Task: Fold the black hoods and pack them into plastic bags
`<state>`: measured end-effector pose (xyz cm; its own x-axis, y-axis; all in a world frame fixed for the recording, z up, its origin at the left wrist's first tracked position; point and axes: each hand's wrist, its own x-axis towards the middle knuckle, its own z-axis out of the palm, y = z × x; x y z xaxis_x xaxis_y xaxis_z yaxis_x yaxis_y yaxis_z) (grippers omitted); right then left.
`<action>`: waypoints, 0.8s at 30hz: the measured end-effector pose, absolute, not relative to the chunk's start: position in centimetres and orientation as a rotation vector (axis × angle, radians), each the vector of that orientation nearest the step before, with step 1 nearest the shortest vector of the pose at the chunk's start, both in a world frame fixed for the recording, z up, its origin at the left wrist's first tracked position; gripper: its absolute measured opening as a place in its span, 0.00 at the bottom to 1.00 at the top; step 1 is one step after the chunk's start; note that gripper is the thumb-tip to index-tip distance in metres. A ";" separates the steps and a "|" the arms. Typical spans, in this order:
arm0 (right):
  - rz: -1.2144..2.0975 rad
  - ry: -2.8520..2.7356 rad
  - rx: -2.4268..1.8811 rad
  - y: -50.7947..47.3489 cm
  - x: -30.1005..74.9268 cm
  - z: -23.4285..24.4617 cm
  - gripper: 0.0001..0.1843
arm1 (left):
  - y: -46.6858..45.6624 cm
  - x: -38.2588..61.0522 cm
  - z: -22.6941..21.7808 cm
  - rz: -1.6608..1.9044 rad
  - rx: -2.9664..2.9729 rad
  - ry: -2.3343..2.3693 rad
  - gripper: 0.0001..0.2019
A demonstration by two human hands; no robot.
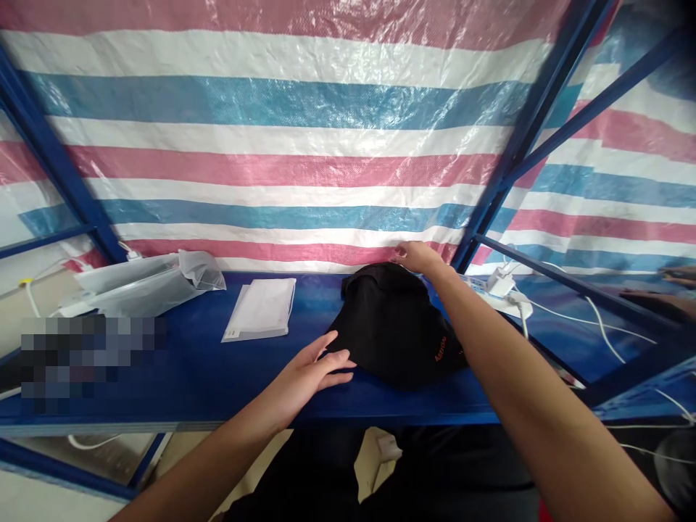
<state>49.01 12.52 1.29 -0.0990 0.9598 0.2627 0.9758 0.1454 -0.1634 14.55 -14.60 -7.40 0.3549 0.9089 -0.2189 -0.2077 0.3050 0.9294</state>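
A black cloth item (388, 326) with small red lettering lies in a loose heap on the blue shelf (217, 391); its exact kind cannot be made out. At its near left edge is my left hand (320, 370), palm down with the fingers apart, the tips at the cloth's border. My right hand (416, 257) reaches over to the far edge of the cloth, by the striped sheet. Its fingers are slightly bent and apart, and nothing shows between them.
Flat white packets (264, 308) lie left of the cloth. Further left is a clear plastic bag (163, 279) beside a pixelated patch. A power strip with white chargers (500, 283) and cables sits at right. Blue posts (522, 145) frame the striped plastic sheet (283, 167).
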 end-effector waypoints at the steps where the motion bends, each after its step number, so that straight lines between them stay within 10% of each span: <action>1: -0.094 -2.139 -1.929 12.4 49.0 0.8 0.24 | -14.4 14.3 -7.4 0.878 1.004 0.941 0.45; 17: 0.154 -2.321 -2.048 13.4 52.2 0.8 0.33 | -12.1 13.3 -4.4 0.494 1.822 1.037 0.29; 24: -0.007 -2.291 -1.805 11.8 43.3 2.7 0.21 | -4.2 8.3 -1.9 0.808 2.094 1.275 0.26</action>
